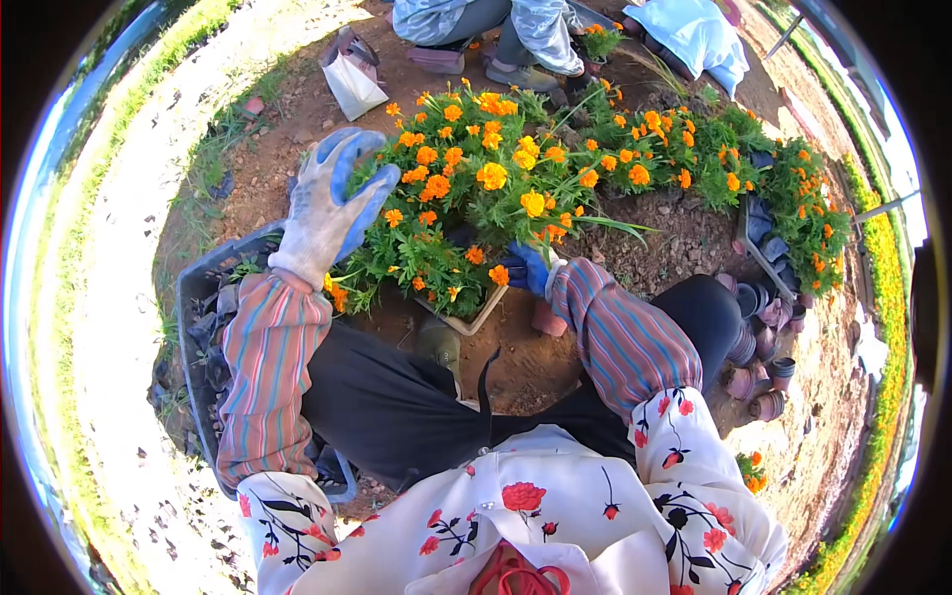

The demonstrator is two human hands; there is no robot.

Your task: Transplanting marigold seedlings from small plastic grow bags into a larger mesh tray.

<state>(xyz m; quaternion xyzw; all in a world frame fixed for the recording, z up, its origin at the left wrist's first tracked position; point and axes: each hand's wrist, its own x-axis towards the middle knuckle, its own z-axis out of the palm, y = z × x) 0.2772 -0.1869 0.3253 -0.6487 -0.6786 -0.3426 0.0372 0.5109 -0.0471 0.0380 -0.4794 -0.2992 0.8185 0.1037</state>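
Note:
Orange and yellow marigold plants point(446, 193) stand massed before me, some in a light plastic tray point(480, 316) whose near corner shows. My left hand point(327, 193), in a white knit glove with blue coating, is at the left edge of the plants, thumb and fingers apart; nothing shows between them. My right hand point(528, 269), gloved in blue, reaches in at the near right side of the plants beside an orange bloom. Leaves and flowers partly cover its fingers, so its hold cannot be made out.
A dark crate point(195, 372) with black pots lies by my left leg. Small empty pots point(766, 357) lie at the right, near another tray point(770, 264). Across the plants a person point(506, 44) crouches beside a white bag point(353, 85). More marigolds point(654, 156) extend right.

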